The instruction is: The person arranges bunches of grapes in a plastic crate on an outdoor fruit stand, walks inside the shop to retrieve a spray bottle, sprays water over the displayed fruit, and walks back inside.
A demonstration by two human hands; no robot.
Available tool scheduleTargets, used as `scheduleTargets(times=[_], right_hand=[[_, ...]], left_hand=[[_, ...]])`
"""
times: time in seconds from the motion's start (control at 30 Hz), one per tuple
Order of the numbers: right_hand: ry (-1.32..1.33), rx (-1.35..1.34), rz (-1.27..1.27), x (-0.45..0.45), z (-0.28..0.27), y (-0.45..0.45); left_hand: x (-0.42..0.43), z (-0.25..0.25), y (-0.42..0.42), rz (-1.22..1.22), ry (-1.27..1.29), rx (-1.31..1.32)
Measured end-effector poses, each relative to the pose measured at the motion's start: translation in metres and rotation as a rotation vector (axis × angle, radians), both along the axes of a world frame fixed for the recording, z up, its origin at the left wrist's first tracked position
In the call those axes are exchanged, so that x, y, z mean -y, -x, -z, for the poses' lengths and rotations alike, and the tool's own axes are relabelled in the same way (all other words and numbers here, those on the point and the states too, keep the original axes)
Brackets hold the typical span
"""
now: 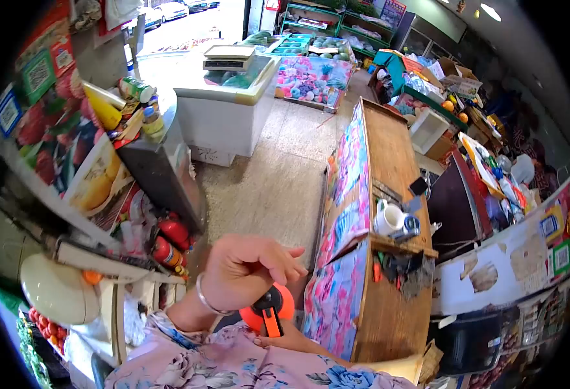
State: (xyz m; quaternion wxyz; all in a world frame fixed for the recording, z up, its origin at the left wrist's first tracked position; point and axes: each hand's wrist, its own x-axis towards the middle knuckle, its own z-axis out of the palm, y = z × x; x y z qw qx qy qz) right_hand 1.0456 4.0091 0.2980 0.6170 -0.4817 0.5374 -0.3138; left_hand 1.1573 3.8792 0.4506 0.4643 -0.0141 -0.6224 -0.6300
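My left hand (252, 264), with a silver bangle at the wrist, is raised in front of my chest. Its fingers are loosely bent and partly apart, and nothing shows in them. Below it, close to my floral top (213, 363), my right hand (286, 340) is closed around an orange-and-black object (272, 320) with a round orange part, a black centre and an orange handle-like piece. My left hand partly covers the top of this object. The fingertips of my right hand are mostly hidden.
A wooden counter (392, 149) with a white mug (387, 218) stands right. Red fire extinguishers (167, 251) and a dark stand (161, 172) are left. Ahead are tiled floor (265, 181), a white freezer (223, 120) with a scale (228, 58), and fruit displays (311, 81).
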Motion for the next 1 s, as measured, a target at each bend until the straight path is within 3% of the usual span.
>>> scheduleTargets(times=[0.1, 0.17, 0.2, 0.27, 0.33, 0.57, 0.77, 1.0], right_hand=[[0.103, -0.006, 0.061, 0.096, -0.012, 0.036], [0.181, 0.134, 0.179, 0.163, -0.010, 0.054], [-0.009, 0.070, 0.149, 0.193, -0.035, 0.070], [0.022, 0.113, 0.190, 0.243, -0.047, 0.095], [-0.016, 0.088, 0.243, 0.290, -0.081, 0.120], [-0.077, 0.361, 0.503, 0.445, -0.066, 0.236], [-0.086, 0.338, 0.464, 0.598, -0.094, 0.391], [-0.100, 0.336, 0.393, 0.737, -0.154, 0.544]], left_hand=[[0.101, -0.029, 0.028, 0.077, 0.193, 0.053], [0.169, -0.044, 0.065, -0.005, 0.261, 0.070], [0.200, -0.049, 0.086, -0.063, 0.232, 0.047], [0.260, -0.060, 0.123, -0.093, 0.254, 0.032], [0.309, -0.055, 0.165, -0.092, 0.279, 0.094], [0.468, 0.007, 0.318, -0.076, 0.188, 0.250], [0.608, 0.017, 0.464, -0.127, 0.231, 0.307], [0.740, -0.016, 0.612, -0.123, 0.216, 0.466]])
